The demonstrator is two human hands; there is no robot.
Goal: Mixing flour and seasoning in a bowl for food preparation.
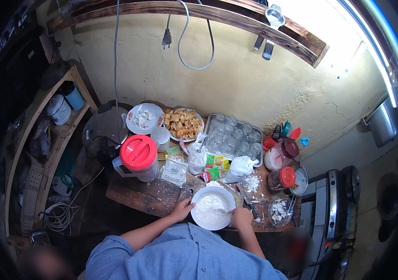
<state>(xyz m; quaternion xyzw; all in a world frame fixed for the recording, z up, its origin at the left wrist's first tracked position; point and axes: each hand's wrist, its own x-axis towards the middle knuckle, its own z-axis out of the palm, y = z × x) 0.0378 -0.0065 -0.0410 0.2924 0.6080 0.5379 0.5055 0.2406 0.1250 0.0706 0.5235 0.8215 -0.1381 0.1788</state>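
Observation:
A white bowl (pixel 213 208) of pale, wet batter stands at the front edge of the wooden table (pixel 132 196). My left hand (pixel 182 210) grips the bowl's left rim. At its right side, my right hand (pixel 242 218) is closed on the handle of a utensil, probably a spoon, whose end dips into the batter. Behind the bowl are an open bag of white powder (pixel 241 169), another white bag (pixel 196 158) and small green seasoning packets (pixel 210 174). White powder (pixel 251 184) is spilled to the right of the bowl.
A pitcher with a red lid (pixel 139 157) stands at the left. Farther back are a plate of fried pieces (pixel 183 123), a floral plate (pixel 145 118) and a metal tray (pixel 259 161) of upturned glasses. Jars, including a red-lidded one (pixel 286 177), and a glass bowl (pixel 280 210) line the right.

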